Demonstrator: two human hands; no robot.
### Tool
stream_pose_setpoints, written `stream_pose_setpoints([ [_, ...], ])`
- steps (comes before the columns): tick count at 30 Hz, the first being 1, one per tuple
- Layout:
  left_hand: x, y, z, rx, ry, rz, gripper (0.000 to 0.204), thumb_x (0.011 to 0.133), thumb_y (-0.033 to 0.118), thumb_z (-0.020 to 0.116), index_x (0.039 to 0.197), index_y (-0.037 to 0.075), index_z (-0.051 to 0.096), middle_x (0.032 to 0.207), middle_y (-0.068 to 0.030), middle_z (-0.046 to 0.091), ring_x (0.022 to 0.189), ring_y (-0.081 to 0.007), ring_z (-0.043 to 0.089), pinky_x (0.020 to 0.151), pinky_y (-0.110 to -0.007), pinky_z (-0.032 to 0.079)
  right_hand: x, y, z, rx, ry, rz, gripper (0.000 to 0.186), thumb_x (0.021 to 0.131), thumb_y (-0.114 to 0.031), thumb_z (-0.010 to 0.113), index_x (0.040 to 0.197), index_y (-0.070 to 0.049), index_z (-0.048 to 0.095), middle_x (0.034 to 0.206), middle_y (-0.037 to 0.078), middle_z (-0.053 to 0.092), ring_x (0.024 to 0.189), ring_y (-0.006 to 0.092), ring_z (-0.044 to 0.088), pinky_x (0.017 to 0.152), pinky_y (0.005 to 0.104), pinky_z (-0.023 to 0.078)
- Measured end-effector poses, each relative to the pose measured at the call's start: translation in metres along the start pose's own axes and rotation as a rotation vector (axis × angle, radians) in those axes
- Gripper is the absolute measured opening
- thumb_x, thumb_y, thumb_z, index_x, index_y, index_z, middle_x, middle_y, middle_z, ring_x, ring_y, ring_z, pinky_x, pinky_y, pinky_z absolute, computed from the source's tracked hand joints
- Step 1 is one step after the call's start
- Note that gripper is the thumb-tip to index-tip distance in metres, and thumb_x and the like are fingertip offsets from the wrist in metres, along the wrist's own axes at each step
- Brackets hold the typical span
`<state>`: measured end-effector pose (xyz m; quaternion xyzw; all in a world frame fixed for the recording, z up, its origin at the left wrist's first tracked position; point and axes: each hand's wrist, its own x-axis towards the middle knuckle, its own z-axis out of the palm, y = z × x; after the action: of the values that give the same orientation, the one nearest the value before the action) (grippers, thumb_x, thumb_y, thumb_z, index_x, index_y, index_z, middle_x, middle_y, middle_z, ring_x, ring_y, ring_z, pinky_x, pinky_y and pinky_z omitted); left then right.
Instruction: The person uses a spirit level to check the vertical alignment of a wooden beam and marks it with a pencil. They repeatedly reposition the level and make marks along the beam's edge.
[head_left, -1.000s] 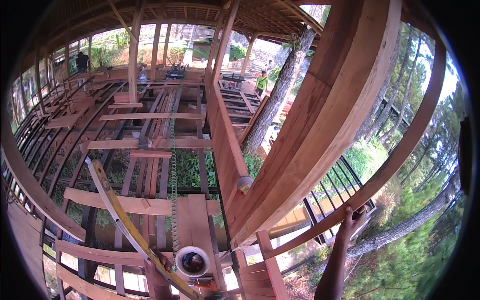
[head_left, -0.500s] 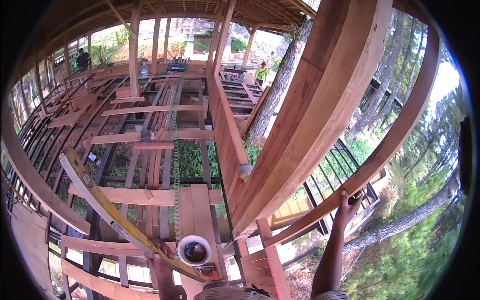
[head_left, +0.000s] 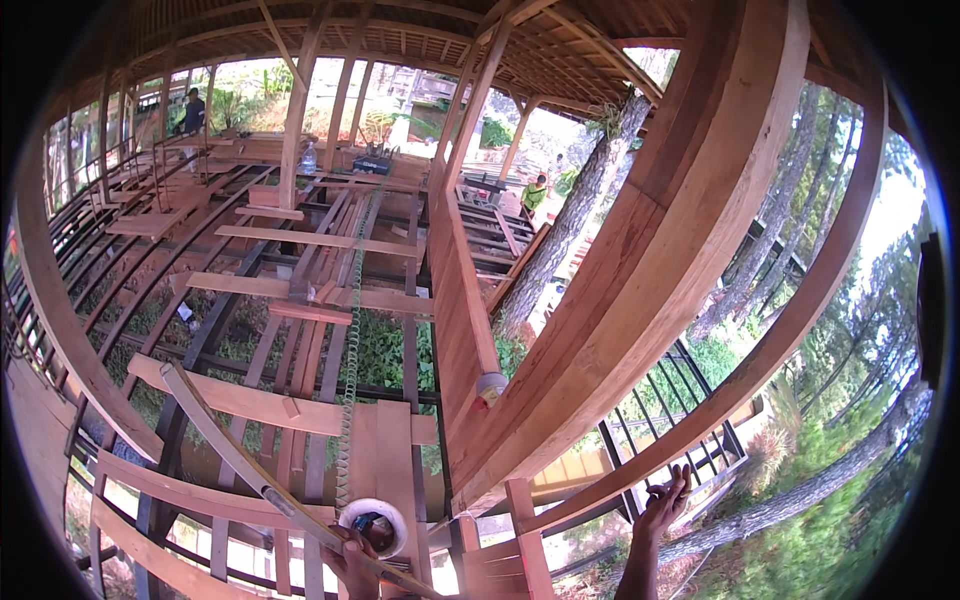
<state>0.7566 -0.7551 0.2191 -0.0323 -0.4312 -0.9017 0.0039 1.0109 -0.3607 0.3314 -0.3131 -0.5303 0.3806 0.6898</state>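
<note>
My left hand [head_left: 355, 555] grips a long spirit level [head_left: 220, 435] near the bottom centre; its narrow edge faces up and it slants toward the upper left. A white bucket [head_left: 395, 520] with dark contents I cannot make out stands on boards just beside that hand. My right hand [head_left: 665, 500] is open, fingers partly bent, just below a curved-looking wooden rail [head_left: 735, 400], apparently not gripping it. A thick timber beam [head_left: 670, 250] rises diagonally right of centre, and a small cup-like container [head_left: 488, 390] sits where a wooden panel meets it.
Loose planks [head_left: 250, 390] lie across dark metal joists [head_left: 205, 320] over plants. A green coiled hose [head_left: 352, 380] runs away from me. A person in dark clothes [head_left: 192, 115] and another in green [head_left: 533, 195] are farther off. A tree trunk [head_left: 570, 210] stands beyond the beam.
The level has turned from its yellow face to its narrow edge, with my left hand moving along with it. My right hand has come off the rail and dropped lower. The view has shifted slightly.
</note>
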Motion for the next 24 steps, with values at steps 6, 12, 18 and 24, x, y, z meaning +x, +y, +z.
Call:
stream_pose_setpoints([
  [6, -0.007, -0.004, -0.014, 0.040, 0.106, -0.020, 0.024, 0.090, 0.020, 0.063, 0.103, 0.009, 0.047, 0.078, -0.0021, 0.050, 0.055, -0.0086, 0.047, 0.047, -0.023, 0.040, -0.006, -0.075, 0.027, -0.707, -0.151, -0.669, 0.071, 0.106, -0.056, 0.025, 0.158, -0.008, 0.029, 0.161, 0.022, 0.027, 0.144, 0.0378, 0.035, 0.114, 0.0531, 0.034],
  [12, 0.013, -0.011, -0.015, 0.085, 0.075, 0.041, 0.028, 0.090, 0.022, 0.065, 0.106, 0.006, 0.048, 0.082, -0.0013, 0.049, 0.060, -0.0080, 0.048, 0.051, -0.023, 0.041, -0.012, -0.117, 0.049, -0.830, -0.197, -0.994, 0.068, 0.106, -0.055, 0.019, 0.161, -0.014, 0.019, 0.166, 0.023, 0.005, 0.154, 0.0429, 0.007, 0.121, 0.0609, 0.011],
  [18, 0.014, -0.003, 0.001, 0.059, 0.059, 0.090, 0.027, 0.091, 0.020, 0.064, 0.107, 0.006, 0.048, 0.083, -0.0021, 0.050, 0.062, -0.0086, 0.049, 0.052, -0.023, 0.042, -0.025, -0.103, 0.043, -0.748, -0.261, -0.902, 0.061, 0.108, -0.049, 0.020, 0.161, -0.019, 0.023, 0.167, 0.022, 0.004, 0.154, 0.0430, 0.006, 0.121, 0.0617, 0.009],
  [24, 0.003, 0.002, 0.003, 0.076, 0.087, 0.075, 0.024, 0.090, 0.018, 0.064, 0.104, 0.006, 0.048, 0.079, -0.0025, 0.050, 0.059, -0.0090, 0.048, 0.051, -0.023, 0.041, -0.024, -0.089, 0.036, -0.646, -0.280, -0.855, 0.057, 0.109, -0.046, 0.027, 0.159, -0.019, 0.030, 0.166, 0.025, 0.003, 0.153, 0.0469, 0.005, 0.120, 0.0617, 0.010],
])
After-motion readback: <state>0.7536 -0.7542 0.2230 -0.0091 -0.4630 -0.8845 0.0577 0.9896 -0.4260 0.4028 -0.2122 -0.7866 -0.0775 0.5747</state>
